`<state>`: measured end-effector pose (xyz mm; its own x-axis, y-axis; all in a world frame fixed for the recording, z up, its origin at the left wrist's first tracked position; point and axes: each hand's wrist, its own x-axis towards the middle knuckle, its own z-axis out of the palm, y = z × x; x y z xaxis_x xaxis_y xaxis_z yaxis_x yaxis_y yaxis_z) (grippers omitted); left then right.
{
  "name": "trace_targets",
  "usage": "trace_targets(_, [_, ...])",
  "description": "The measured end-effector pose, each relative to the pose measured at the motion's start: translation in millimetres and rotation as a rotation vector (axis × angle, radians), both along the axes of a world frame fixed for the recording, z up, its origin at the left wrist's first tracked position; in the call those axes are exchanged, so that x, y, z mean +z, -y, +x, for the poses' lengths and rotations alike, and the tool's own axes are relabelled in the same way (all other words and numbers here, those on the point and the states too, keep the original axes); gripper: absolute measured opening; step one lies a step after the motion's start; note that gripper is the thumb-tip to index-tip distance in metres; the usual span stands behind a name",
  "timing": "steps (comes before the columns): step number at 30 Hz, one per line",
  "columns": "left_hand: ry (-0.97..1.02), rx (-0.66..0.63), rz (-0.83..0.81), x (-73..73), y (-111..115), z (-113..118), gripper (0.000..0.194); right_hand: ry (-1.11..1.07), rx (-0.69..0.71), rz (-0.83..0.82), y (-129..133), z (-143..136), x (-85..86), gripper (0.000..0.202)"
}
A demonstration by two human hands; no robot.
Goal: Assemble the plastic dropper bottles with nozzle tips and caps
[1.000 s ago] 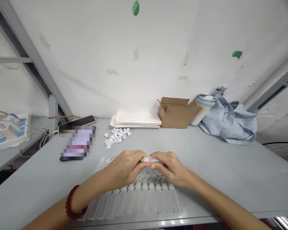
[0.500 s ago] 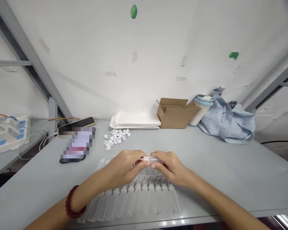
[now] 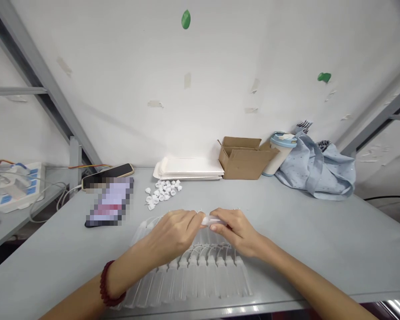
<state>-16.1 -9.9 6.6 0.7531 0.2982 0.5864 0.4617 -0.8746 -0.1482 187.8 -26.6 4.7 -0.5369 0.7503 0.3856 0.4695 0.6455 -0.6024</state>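
Observation:
Above the rows of bottles, my right hand (image 3: pixel 236 229) is closed around a small translucent plastic bottle (image 3: pixel 215 220), held sideways with its neck toward the left. My left hand (image 3: pixel 180 231) is closed at that bottle's white cap (image 3: pixel 205 221), fingers curled against it; the far side of the grip is hidden. Beneath both hands lie rows of clear plastic bottles (image 3: pixel 193 278) with thin curved spouts, side by side on the table. Several loose white caps (image 3: pixel 162 192) are heaped just beyond my left hand.
White flat envelopes (image 3: pixel 191 168) are stacked by the wall, beside an open cardboard box (image 3: pixel 245 163). A lidded cup (image 3: pixel 280 153) and a light blue bag (image 3: pixel 316 166) stand at the back right. Two phones (image 3: pixel 108 175) (image 3: pixel 110 202) and a power strip (image 3: pixel 20 189) are on the left.
My left hand has rolled over, its back now turned up and its fingers curled at the bottle's cap end. My right hand keeps the bottle in nearly the same place.

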Motion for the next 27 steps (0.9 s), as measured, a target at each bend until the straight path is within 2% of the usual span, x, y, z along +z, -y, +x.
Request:
trace_targets(2, [-0.020,0.029,-0.041,2.2,-7.4,-4.4,0.022,0.023,-0.014,0.087,-1.7,0.9,-3.1,0.032])
trace_targets(4, [-0.039,0.129,-0.114,7.6,-20.5,-14.8,0.021,0.065,-0.056,0.173,-6.2,4.1,-5.6,0.030])
trace_targets(7, [-0.094,0.388,-0.171,18.1,-45.9,-41.5,0.025,0.137,-0.203,0.223,-19.5,13.4,-7.4,0.030])
trace_targets(10, [-0.222,0.717,-0.294,22.1,-68.2,-71.0,0.034,0.219,-0.365,0.175,-36.6,25.3,-8.9,0.031])
trace_targets(11, [-0.244,0.745,-0.325,20.7,-73.8,-78.9,0.039,0.252,-0.409,0.154,-41.9,29.1,-10.0,0.031])
trace_targets(16, [-0.325,0.726,-0.453,3.3,-91.5,-95.6,0.052,0.445,-0.505,0.069,-60.1,43.3,-18.8,0.035])
trace_targets(20, [-0.351,0.717,-0.523,-5.1,-100.7,-96.5,0.046,0.484,-0.541,0.082,-68.0,50.2,-25.0,0.036])
trace_targets(27, [-0.325,0.735,-0.609,-10.0,-109.6,-98.2,0.034,0.510,-0.585,0.111,-79.8,57.3,-36.6,0.034])
